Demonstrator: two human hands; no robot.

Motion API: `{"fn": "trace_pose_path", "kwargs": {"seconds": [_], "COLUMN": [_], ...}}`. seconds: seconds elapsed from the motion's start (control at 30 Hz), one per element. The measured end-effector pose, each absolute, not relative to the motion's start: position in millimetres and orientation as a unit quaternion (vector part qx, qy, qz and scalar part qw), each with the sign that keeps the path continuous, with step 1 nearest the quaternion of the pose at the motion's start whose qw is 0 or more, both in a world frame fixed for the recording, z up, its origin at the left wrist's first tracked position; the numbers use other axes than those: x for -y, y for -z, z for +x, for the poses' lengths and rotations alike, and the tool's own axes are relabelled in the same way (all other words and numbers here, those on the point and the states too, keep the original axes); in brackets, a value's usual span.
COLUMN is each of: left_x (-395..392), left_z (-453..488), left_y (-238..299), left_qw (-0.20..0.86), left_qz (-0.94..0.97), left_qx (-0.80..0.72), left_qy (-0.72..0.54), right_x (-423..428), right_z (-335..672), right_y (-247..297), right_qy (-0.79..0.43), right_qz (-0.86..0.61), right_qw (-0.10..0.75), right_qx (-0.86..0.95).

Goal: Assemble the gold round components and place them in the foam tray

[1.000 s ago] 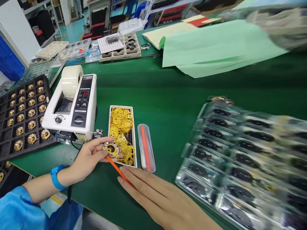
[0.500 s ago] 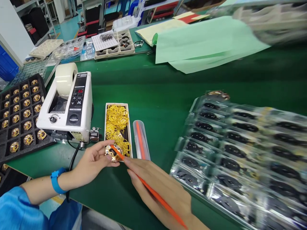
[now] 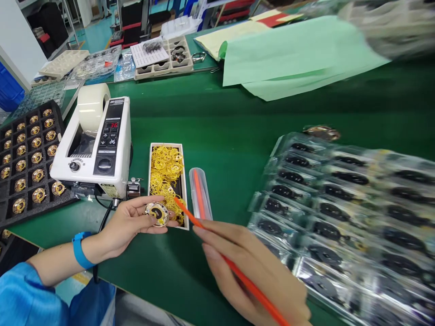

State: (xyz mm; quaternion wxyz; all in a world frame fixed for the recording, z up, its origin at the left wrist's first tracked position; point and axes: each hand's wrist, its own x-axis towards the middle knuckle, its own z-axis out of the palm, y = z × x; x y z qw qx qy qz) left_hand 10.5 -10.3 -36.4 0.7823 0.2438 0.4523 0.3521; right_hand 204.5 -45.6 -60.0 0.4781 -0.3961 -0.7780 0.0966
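Observation:
Between the thumb and fingers of my left hand point(image 3: 127, 224) is a round gold-coloured part point(image 3: 157, 213) with a dark curved piece at its centre. It is held just over the near end of a white box point(image 3: 185, 199) full of thin yellow rings point(image 3: 165, 165). My right hand point(image 3: 253, 267) grips an orange stick point(image 3: 234, 269) with a pointed end, like a pen. The stick's tip is apart from the gold part, a little to its right and above the yellow rings. A clear tube point(image 3: 206, 190) with an orange stick inside lies right of the box.
A white tape dispenser point(image 3: 117, 136) and a small metal counter point(image 3: 133, 187) stand on the left. Beyond is a black foam tray point(image 3: 29, 192) with gold parts. Clear plastic trays point(image 3: 306, 267) with black parts fill the right. Green paper point(image 3: 288, 54) lies at the back.
My right hand has drawn the orange stick away from the gold part, to the right. My left hand still holds the part, now turned more toward the camera.

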Motion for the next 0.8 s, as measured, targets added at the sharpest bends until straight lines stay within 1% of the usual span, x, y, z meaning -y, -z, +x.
{"fn": "trace_pose_path", "kwargs": {"seconds": [0.1, 0.23, 0.43, 0.57, 0.63, 0.7, 0.8], "left_x": [13, 16, 16, 17, 17, 18, 20], "left_z": [12, 15, 16, 16, 16, 17, 17], "left_y": [34, 33, 35, 35, 35, 37, 39], "left_qw": [0.781, 0.757, 0.718, 0.693, 0.685, 0.681, 0.666], "left_qz": [0.284, 0.337, 0.392, 0.414, 0.417, 0.419, 0.441], "left_qx": [-0.435, -0.431, -0.457, -0.486, -0.495, -0.493, -0.483], "left_qy": [-0.346, -0.356, -0.348, -0.335, -0.335, -0.343, -0.360], "right_x": [46, 41, 44, 50, 52, 52, 50], "right_z": [206, 202, 200, 199, 196, 190, 177], "right_y": [55, 53, 56, 60, 60, 59, 58], "right_qy": [-0.137, -0.163, -0.218, -0.191, -0.185, -0.186, -0.127], "right_qz": [-0.456, -0.440, -0.415, -0.440, -0.431, -0.418, -0.431], "right_qw": [0.512, 0.550, 0.555, 0.560, 0.554, 0.528, 0.479], "right_qx": [0.715, 0.691, 0.687, 0.676, 0.688, 0.715, 0.754]}}
